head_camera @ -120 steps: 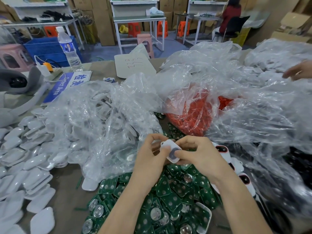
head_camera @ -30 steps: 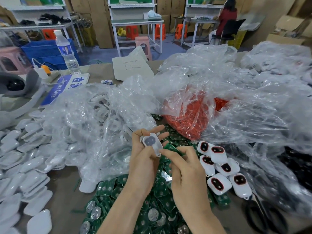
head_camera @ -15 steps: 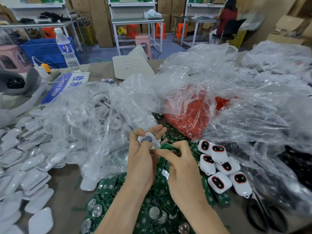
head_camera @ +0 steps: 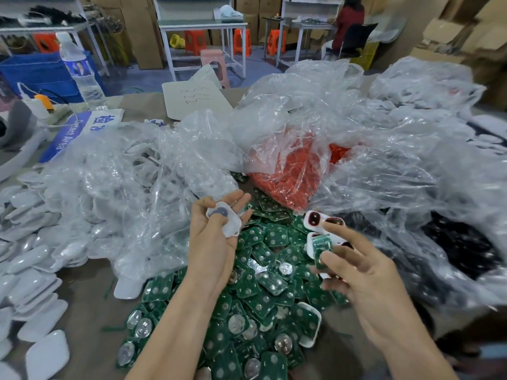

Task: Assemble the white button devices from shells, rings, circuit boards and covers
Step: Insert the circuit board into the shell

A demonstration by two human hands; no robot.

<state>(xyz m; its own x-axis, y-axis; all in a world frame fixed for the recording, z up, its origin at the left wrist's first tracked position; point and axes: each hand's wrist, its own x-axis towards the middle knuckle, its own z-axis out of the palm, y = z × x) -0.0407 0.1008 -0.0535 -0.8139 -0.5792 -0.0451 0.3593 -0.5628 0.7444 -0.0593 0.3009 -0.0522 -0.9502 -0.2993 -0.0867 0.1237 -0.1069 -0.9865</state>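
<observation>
I saw my left hand (head_camera: 216, 248) holding a white shell (head_camera: 225, 223) (grey button facing up), thumb laid on it, above the pile of circuit boards (head_camera: 263, 297) at the middle of the worktop's (head_camera: 82, 292) near edge. My right hand (head_camera: 367, 275) pinched a single board (head_camera: 321, 246) in its fingertips, other fingers spread.

At ten o'clock on the table (head_camera: 142, 105) a clear water bottle (head_camera: 82, 75) stands upright, with a blue "Detect Area" sign (head_camera: 74, 130) lying just nearer. A scribbled white card (head_camera: 196, 101) lies at twelve. Beyond it are a pink stool (head_camera: 215, 61) and orange stools (head_camera: 242, 41). At one o'clock a person in red (head_camera: 349, 19) sits on a black chair (head_camera: 356, 37).
</observation>
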